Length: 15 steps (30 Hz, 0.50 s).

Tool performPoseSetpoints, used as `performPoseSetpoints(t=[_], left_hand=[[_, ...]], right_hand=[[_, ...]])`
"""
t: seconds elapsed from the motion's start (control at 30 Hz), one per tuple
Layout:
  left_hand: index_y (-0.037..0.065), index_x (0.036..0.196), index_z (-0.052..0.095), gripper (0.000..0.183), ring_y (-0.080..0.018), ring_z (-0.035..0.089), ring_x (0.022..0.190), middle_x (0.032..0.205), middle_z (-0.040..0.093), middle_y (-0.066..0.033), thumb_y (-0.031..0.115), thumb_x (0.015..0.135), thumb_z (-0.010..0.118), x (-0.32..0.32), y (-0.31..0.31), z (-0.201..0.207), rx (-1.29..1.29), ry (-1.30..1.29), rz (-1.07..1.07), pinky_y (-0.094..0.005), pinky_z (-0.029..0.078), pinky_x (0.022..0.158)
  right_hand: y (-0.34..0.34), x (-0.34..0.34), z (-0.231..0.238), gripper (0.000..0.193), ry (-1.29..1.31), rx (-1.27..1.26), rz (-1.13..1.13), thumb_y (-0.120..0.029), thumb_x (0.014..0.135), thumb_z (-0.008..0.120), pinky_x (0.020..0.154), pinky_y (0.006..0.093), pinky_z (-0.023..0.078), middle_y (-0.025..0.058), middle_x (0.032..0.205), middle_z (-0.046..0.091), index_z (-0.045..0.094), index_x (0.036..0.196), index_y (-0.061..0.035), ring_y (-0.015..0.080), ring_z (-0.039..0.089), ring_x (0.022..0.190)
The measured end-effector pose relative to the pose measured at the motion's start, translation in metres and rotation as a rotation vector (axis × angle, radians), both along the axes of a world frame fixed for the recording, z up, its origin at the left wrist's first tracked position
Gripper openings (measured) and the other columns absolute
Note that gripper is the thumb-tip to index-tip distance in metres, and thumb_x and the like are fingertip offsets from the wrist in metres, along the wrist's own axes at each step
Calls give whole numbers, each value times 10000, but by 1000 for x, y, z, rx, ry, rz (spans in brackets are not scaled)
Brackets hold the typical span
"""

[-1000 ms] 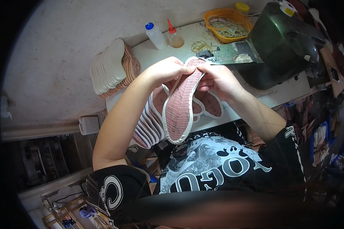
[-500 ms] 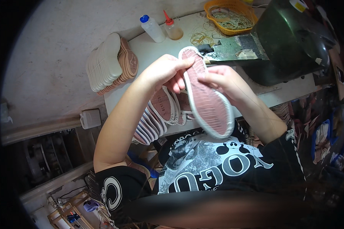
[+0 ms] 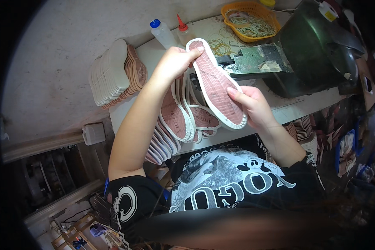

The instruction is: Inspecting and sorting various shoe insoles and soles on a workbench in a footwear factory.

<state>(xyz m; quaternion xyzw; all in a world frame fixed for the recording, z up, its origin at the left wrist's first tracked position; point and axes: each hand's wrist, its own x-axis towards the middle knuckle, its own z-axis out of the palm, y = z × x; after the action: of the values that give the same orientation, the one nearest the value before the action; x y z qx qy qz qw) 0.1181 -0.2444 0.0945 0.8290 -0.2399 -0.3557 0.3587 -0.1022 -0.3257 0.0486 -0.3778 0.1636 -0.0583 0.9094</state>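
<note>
Between the left hand [image 3: 176,61] and the right hand [image 3: 256,106], a white-rimmed pink insole [image 3: 216,85] is held aslant above a white table [image 3: 146,51], its pink face turned up. The hands are set apart from each other, and both are clamped on the insole: the far end is pinched by the left hand, its thumb laid on the pink face, while the near end is gripped at its right edge by the right hand, whose thumb is likewise pressed on the pink. How the fingers are placed underneath cannot be fully told.

Below the left hand, a group of overlapped pink insoles [image 3: 173,118] is seen, marked with dark print. Nearer the body, beside the left forearm, a row of pale-edged insoles [image 3: 162,146] is packed close. To the left of the left hand, white soles [image 3: 116,68] are stacked just beside tan insoles [image 3: 136,71].

Beyond the left hand, a blue-capped bottle [image 3: 163,35] and a red-nozzled bottle [image 3: 185,36] are placed side by side. Beyond the right hand, a dark green machine [image 3: 318,54] is seen, and farther off thin bands are contained in a yellow basket [image 3: 255,39].
</note>
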Motion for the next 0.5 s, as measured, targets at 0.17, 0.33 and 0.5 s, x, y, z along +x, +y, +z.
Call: performPoseSetpoints(t=[0.17,0.33,0.5], left_hand=[[49,791,622,363,-41,376,420,538,460,51,392,903,582,10,18,-19,-268,63,93,-204,274,384],[-3,966,587,365,-79,500,566,703,590,-36,331,978,441,-31,116,-11,-641,167,230,-206,391,524],[-36,1075,580,498,-211,583,1013,1083,615,-154,430,918,498,10,278,-114,221,-632,554,-326,434,906]], right_hand=[[25,32,10,292,-81,20,-90,-186,922,572,723,254,514,106,941,660,606,1027,84,121,637,793],[64,1,25,271,-62,-221,99,-213,915,602,760,235,467,29,938,640,617,1031,31,51,564,842],[89,31,-8,631,-173,-1497,-101,-203,829,664,1035,413,332,203,1316,450,362,1332,29,316,426,1232]])
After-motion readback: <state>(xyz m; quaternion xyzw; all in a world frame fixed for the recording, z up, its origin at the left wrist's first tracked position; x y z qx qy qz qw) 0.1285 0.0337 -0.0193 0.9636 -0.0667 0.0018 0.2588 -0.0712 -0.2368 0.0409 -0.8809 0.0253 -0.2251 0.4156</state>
